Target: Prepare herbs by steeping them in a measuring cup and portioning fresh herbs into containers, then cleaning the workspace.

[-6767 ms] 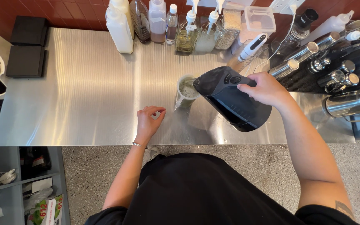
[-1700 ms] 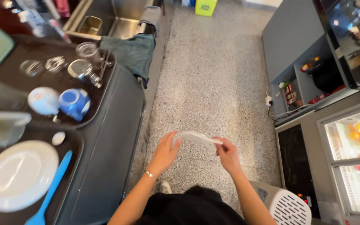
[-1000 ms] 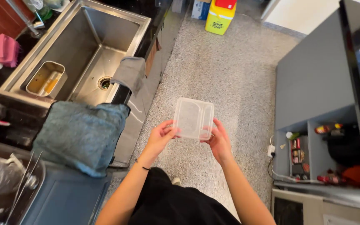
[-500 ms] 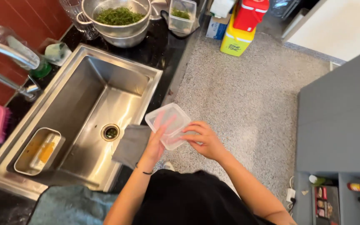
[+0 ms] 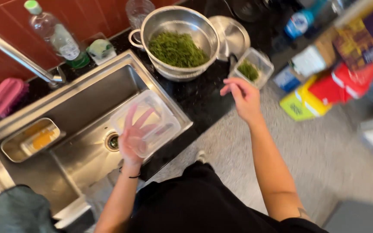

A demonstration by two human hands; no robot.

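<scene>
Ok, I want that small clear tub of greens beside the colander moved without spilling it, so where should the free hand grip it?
Probably by the rim, across the narrow sides of the small clear tub, coming from above and the floor side, where the right hand already hovers. It stands upright and open-topped, with the colander of greens and a steel lid crowding its far sides. The left hand holds a clear container.

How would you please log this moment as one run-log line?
left hand: holds clear container over sink | right hand: open, near small tub of greens
</scene>
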